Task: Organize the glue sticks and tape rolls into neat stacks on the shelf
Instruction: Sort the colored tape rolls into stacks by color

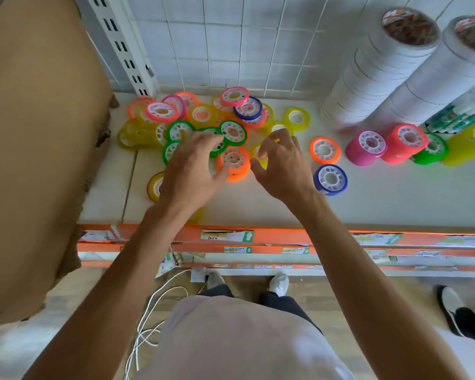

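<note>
A jumbled pile of small coloured tape rolls (203,116) lies at the back left of the white shelf (368,204). My left hand (192,165) hovers over the pile's front, fingers spread, thumb touching a short stack of orange rolls (235,163). My right hand (280,163) is just right of that stack, fingers loosely curled, holding nothing. Single orange (325,150) and blue (331,179) rolls lie to the right. Neat stacks in pink (366,148), red (403,142), green (431,149) and yellow (466,145) lie on their sides at the far right. Glue sticks (461,116) are packed behind them.
Two tall columns of white tape (376,69) lean against the tiled wall at the back right. A cardboard box (39,133) fills the left side. The shelf's orange front edge (285,235) carries price labels. White cable (148,311) lies on the floor by my feet.
</note>
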`<state>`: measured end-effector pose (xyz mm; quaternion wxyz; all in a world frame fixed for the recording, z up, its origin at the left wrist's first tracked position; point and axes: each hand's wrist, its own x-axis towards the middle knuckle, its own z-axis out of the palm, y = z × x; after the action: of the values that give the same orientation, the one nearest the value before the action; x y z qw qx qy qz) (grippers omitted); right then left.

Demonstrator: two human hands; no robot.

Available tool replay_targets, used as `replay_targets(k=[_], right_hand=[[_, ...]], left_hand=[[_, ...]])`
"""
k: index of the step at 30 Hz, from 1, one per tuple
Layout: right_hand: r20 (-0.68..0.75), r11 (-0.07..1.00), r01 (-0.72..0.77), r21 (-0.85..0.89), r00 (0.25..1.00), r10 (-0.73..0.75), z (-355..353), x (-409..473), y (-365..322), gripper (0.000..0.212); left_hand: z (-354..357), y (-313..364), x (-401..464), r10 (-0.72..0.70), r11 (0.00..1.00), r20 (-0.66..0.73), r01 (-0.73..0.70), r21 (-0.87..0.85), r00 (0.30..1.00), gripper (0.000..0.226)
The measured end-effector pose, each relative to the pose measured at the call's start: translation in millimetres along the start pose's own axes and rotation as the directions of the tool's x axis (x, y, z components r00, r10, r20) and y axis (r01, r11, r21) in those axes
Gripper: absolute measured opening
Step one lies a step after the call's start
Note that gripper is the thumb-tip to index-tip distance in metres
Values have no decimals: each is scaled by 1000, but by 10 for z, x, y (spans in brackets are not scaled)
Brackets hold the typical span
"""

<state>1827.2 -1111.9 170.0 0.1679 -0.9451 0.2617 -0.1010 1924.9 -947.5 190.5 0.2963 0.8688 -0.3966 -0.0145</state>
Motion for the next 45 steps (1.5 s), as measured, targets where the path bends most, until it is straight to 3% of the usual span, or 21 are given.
replay_targets(k=[7,13,18,24,30,37,45], right_hand=[[6,999,-22,29,1000,22,-51,-364,-34,29],[-87,994,-47,103,995,56,-165,-660,16,41],[-157,982,-69,175,983,97,-414,-843,205,45],[-226,963,-86,257,963,147,-693,-895,590,58],[-308,936,-111,334,926,220,-1069,-1017,1378,58],[-394,948,-125,294,888,239,-1661,-938,2686,56],[-319,952,-82,296,931,180,-1958,-650,3410,57]], left_hand=[[315,30,589,-87,990,0,86,113,996,49],[372,2,633,-47,971,5,45,233,999,52],[287,128,530,-40,994,-50,44,96,998,58],[355,714,171,58,988,-100,-71,-138,993,67],[752,1321,85,83,981,-79,-95,-168,993,62],[1313,2310,161,52,964,-173,-95,-247,984,60],[1754,2999,243,72,957,-152,-111,-267,986,57]])
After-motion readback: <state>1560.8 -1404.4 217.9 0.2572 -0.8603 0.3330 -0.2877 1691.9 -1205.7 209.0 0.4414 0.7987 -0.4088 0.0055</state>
